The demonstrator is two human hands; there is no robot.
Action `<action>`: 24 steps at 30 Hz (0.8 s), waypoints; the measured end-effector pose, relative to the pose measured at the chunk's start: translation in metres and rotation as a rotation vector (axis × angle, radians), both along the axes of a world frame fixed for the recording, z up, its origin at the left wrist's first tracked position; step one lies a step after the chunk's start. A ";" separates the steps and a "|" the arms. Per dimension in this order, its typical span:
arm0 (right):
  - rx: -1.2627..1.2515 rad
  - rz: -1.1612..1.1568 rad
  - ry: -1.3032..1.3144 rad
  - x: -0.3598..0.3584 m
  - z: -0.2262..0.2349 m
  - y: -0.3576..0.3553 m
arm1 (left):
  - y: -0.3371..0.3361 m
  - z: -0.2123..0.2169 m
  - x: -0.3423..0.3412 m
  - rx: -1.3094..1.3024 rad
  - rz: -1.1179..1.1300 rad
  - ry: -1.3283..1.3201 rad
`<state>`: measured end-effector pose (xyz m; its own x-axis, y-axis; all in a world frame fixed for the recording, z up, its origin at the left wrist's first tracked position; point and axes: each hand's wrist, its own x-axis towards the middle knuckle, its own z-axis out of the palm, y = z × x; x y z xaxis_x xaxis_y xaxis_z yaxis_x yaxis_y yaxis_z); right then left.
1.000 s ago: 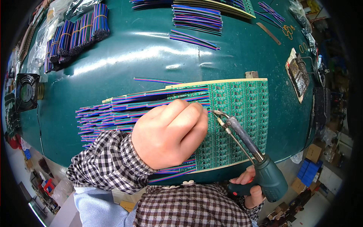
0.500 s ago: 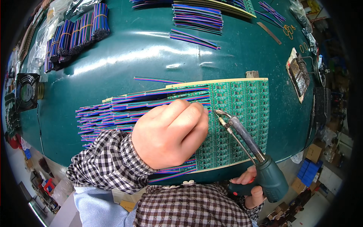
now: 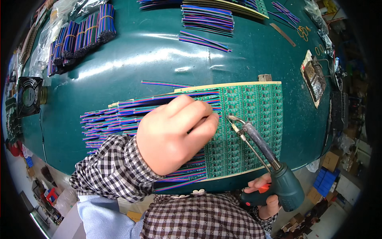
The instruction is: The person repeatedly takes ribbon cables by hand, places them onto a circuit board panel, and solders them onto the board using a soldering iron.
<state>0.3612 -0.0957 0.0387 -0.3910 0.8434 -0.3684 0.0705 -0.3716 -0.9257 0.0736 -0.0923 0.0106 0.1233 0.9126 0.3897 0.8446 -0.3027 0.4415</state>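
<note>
My left hand (image 3: 175,133) is closed in a pinch over the green circuit board panel (image 3: 250,131), at the ends of the multicoloured ribbon wires. A short wire end (image 3: 220,116) shows at its fingertips; the rest of that wire is hidden under the hand. In my right hand (image 3: 264,195) is a dark green soldering gun (image 3: 290,187) with an orange trigger and a thin solder feed tube (image 3: 256,153). Its tip points left and sits just right of my left fingertips, over the board. Rows of ribbon wires (image 3: 103,123) stretch left from the panel.
Banded wire bundles (image 3: 106,24) lie at the far left, near a black fan (image 3: 29,96). More loose wires (image 3: 207,20) and another panel (image 3: 260,8) are at the back. At right stand a soldering stand tray (image 3: 314,79), rubber bands (image 3: 303,34) and a metal strip (image 3: 282,34).
My left hand has changed its pose slightly, the knuckles lifting away from me. The soldering tip has drawn a little to the right, and the gun's orange trigger now shows between my right fingers.
</note>
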 end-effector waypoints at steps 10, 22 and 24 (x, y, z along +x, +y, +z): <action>-0.122 -0.033 0.061 0.006 0.000 -0.005 | -0.002 0.001 0.002 0.020 -0.003 -0.008; -0.133 -0.025 0.061 0.007 0.000 -0.006 | -0.001 0.001 0.000 0.046 -0.047 0.051; -0.140 -0.026 0.058 0.006 0.000 -0.006 | -0.002 0.001 0.001 0.061 -0.044 0.068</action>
<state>0.3675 -0.1020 0.0385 -0.3939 0.7954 -0.4607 0.0067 -0.4987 -0.8668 0.0747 -0.0943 0.0112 0.1908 0.8806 0.4338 0.8575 -0.3646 0.3630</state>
